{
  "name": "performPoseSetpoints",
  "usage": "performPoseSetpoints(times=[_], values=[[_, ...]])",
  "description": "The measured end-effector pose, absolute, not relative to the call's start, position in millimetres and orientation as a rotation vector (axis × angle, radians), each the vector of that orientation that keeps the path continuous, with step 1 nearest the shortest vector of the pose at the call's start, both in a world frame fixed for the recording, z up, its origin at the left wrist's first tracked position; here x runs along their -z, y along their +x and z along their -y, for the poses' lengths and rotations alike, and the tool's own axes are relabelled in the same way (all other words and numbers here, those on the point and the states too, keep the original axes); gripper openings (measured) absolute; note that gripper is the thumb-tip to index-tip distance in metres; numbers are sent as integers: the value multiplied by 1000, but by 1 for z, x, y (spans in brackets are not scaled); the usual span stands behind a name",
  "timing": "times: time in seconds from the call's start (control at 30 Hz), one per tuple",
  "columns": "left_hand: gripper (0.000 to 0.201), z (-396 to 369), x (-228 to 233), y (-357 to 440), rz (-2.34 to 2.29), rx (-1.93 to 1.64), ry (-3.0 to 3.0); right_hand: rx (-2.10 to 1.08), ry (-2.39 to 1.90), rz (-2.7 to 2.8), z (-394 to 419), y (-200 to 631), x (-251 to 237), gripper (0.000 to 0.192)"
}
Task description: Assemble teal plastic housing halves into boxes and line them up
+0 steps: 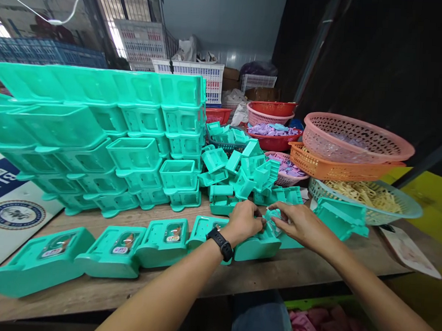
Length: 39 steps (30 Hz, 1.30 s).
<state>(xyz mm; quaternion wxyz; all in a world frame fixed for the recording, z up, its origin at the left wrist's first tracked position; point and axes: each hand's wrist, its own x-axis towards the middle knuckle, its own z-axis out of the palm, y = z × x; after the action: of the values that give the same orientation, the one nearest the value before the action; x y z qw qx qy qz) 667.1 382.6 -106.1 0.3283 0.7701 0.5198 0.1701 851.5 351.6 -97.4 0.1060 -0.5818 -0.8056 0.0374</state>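
Note:
My left hand, with a black band on the wrist, has its fingers curled on the upper side of a teal plastic housing at the table's front edge. What its fingertips grip is hidden. Between thumb and fingers, my right hand holds a clear plastic piece over the same housing. To the left, several similar teal housings lie in a row, each with a clear window over a small brown-and-white insert. Another teal part rests beyond my right hand.
Stacked teal bins rise at the left behind the row. Loose small teal boxes are heaped in the middle. Baskets pile up at the right, near a white board. A printed carton stands at far left.

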Motion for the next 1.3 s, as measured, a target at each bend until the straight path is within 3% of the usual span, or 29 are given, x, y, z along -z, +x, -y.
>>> performPoseSetpoints(times=[0.47,0.63,0.7,0.8,0.87,1.3], values=[[8,-382,109,665,-1479,-438,2019,-86,-1806,2307,-357,848,103,26],[17,-378,113,659,-1376,-499,2109,-68,-1840,2283,-356,844,104,25],[28,-373,114,654,-1253,-509,2152,-71,-1854,2276,-355,842,104,25],[78,-367,116,646,-1019,-501,2206,-82,-1879,2265,-354,840,102,24],[98,-365,117,644,-950,-484,2224,-77,-1890,2260,-353,838,101,24],[100,-364,125,647,-945,-531,2203,71,-1899,2261,-345,821,111,26]])
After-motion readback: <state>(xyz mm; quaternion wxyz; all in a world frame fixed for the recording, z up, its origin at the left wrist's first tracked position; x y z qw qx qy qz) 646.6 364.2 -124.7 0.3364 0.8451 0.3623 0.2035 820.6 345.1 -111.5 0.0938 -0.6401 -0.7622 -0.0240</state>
